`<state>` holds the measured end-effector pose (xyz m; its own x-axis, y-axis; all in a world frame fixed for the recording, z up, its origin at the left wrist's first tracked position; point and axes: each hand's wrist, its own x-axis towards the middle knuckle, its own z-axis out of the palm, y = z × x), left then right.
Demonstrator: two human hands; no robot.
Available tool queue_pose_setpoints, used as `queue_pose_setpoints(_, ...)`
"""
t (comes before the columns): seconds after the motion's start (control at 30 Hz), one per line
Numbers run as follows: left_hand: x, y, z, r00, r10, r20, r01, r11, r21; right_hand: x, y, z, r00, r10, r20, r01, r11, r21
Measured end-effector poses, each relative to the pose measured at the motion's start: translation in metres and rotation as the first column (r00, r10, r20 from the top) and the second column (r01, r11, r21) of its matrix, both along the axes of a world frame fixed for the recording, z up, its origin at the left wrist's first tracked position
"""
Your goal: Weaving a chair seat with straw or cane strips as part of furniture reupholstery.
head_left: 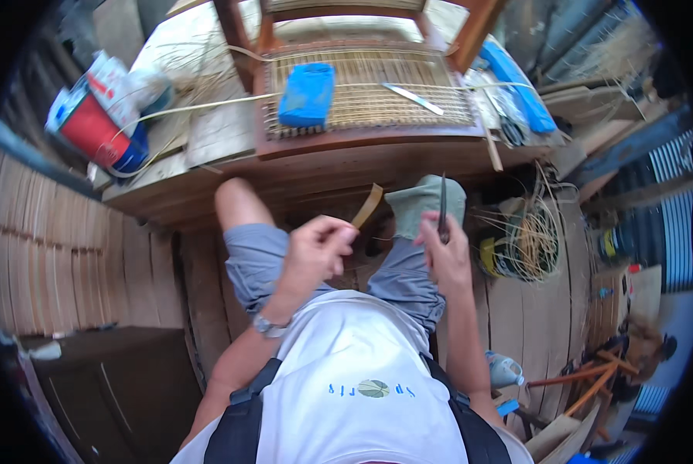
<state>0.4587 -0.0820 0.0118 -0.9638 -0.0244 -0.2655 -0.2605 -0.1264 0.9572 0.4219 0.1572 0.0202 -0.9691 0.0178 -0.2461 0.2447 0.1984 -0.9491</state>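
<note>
both hands up over the lap, cane strip in one, blade in the other

left hand (315,251) has its fingers pinched tight on the lower end of a flat tan cane strip (368,206), which angles up toward the wooden surface (207,147). right hand (445,255) is curled closed around a slim dark knife (442,203), blade pointing straight up, just beside the strip. ahead on the surface, a chair seat frame (369,135) with half-woven cane carries a blue block (307,94) and a light-coloured blade tool (413,98). coiled cane (528,243) lies on the floor, right.
</note>
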Motion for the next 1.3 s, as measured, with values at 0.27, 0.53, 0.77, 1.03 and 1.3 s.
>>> queue_pose_setpoints(0.27,-0.034,-0.031,0.01,0.972,0.225,-0.062,-0.214,0.966,0.145,-0.159,0.17,-0.03,0.949,-0.091,-0.303,0.285,0.661,0.694)
queue_pose_setpoints(0.53,-0.066,-0.039,0.05,0.997,0.066,0.043,-0.065,0.997,-0.035,-0.357,0.24,-0.075,0.894,0.288,-0.342,0.232,0.355,0.906)
queue_pose_setpoints(0.77,-0.062,-0.048,0.056,0.983,0.078,0.167,-0.085,0.996,0.032,-0.41,0.244,-0.105,0.859,0.348,-0.375,0.304,0.242,0.921)
queue_pose_setpoints(1.03,-0.048,-0.062,0.045,0.96,-0.134,0.246,0.131,0.991,0.032,-0.138,-0.071,0.044,0.425,0.792,-0.438,-0.645,0.604,0.468)
queue_pose_setpoints(1.3,0.025,-0.163,0.028,0.957,-0.227,0.183,0.226,0.974,0.026,-0.126,-0.026,0.02,0.787,0.617,0.012,-0.566,0.714,0.412)
